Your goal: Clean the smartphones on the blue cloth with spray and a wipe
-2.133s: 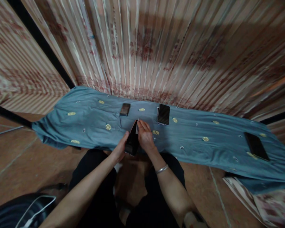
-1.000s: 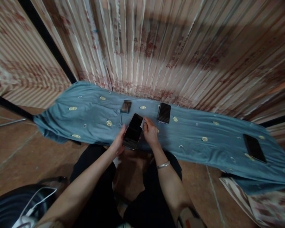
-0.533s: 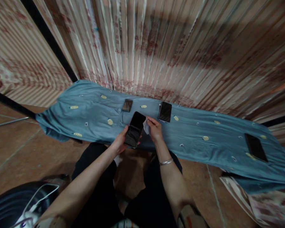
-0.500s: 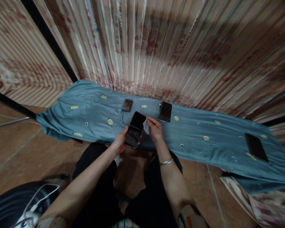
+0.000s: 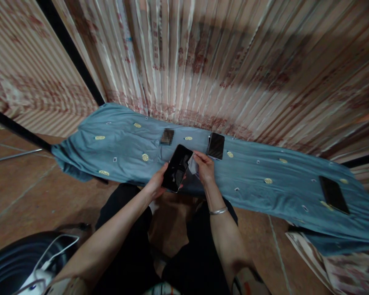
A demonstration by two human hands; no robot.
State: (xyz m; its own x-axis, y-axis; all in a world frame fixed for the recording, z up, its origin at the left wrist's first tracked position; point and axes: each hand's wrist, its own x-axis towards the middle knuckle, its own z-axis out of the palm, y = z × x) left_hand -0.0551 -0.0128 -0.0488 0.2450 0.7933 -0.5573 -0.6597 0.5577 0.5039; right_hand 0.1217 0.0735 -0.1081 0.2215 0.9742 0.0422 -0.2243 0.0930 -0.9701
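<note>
While the left hand (image 5: 156, 186) grips the phone (image 5: 177, 168), the right hand (image 5: 204, 166), at its 3 o'clock, should keep the pinched film (image 5: 193, 165) taut.

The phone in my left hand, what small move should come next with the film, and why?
Probably keep drawing the film sideways off the phone. The right hand pinches it at the screen's right edge, partly lifted, while the left hand grips the phone's lower end above the blue cloth.
</note>
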